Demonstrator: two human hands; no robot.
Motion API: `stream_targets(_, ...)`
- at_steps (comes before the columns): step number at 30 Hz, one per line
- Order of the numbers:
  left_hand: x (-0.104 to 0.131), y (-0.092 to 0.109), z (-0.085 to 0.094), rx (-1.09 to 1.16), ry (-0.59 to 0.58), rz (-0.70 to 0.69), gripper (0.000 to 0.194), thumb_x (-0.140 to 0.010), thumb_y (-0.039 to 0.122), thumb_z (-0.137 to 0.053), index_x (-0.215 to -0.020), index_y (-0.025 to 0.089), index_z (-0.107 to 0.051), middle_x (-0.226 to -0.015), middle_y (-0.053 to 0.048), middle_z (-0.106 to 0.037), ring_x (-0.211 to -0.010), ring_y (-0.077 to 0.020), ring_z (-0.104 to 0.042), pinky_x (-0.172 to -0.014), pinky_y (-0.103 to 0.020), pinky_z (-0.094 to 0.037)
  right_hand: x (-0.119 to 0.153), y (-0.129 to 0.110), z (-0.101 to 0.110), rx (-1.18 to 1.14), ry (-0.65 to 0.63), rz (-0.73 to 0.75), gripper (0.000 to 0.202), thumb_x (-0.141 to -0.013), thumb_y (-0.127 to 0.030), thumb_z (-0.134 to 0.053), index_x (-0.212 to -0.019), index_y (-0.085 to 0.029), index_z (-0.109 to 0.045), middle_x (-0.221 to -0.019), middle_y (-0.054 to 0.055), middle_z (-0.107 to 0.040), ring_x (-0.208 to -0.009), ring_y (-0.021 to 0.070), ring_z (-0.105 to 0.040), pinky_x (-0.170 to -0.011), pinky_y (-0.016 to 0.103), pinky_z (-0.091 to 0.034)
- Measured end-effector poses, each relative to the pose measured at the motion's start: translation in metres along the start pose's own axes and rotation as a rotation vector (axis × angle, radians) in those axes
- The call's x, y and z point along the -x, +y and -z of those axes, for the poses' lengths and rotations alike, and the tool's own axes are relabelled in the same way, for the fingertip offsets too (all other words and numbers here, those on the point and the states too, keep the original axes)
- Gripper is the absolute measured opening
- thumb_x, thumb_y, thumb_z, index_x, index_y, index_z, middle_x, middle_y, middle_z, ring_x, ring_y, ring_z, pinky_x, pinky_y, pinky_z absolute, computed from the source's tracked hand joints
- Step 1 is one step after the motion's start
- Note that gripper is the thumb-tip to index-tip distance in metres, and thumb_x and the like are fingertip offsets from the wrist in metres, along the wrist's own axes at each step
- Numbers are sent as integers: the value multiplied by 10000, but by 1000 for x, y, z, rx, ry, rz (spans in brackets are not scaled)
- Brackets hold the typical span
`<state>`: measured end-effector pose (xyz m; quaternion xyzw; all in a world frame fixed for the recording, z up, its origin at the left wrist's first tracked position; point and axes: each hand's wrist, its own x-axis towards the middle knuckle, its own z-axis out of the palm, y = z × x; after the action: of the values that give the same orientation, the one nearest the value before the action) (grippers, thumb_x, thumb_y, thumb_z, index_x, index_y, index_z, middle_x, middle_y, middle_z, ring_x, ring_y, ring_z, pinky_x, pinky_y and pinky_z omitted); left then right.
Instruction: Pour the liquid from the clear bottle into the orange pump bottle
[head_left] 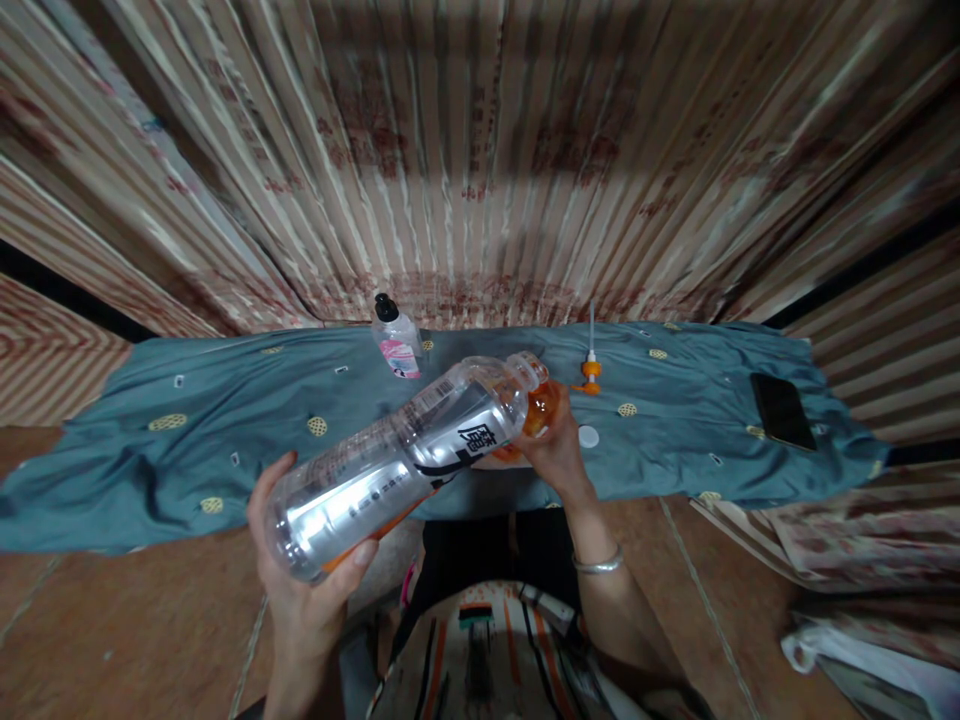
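Note:
A large clear plastic bottle (397, 465) with a silver label and black characters is tilted, its neck up to the right. My left hand (307, 590) is wrapped round its base. Some orange shows along the bottle's lower side. At the neck, my right hand (555, 445) closes round a shiny orange bottle (540, 408), mostly hidden by the fingers and the large bottle. The two bottles' necks are close together; whether they touch, I cannot tell. Right of that hand lie an orange pump head (591, 372) with a thin tube and a round white cap (589, 437).
A green patterned cloth (262, 430) covers the long table. Towards its back stands a clear bottle with a black top and pink label (399, 350). A black phone (782, 410) lies at the right. Striped curtains (480, 150) hang close behind and at both sides.

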<state>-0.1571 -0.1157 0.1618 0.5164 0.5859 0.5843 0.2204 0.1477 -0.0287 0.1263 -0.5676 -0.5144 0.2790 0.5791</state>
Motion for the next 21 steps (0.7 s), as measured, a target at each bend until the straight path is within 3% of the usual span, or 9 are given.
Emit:
stream_targets(13, -1, 6, -2, -7, -19, -89, 950, -748, 578, -951, -1598, 325, -608, -1331, -73, -667, -1082, -298, -671, -906, -427, -547, -1, 0, 0, 36, 12, 4, 754, -715, -423, -990, -1353, -256, -624, -1270, 114, -851, -1180, 341, -845, -1040, 498, -712)
stream_targets(21, -1, 2, -1, -49, -27, -132, 913, -783, 563, -936, -1607, 335, -616, -1495, -85, -624, -1187, -315, -660, -966, -429, -546, -3, -4, 0, 12, -10, -12, 746, -708, -447, -966, -1334, -258, -607, -1260, 118, -842, -1174, 347, -840, -1037, 512, -702)
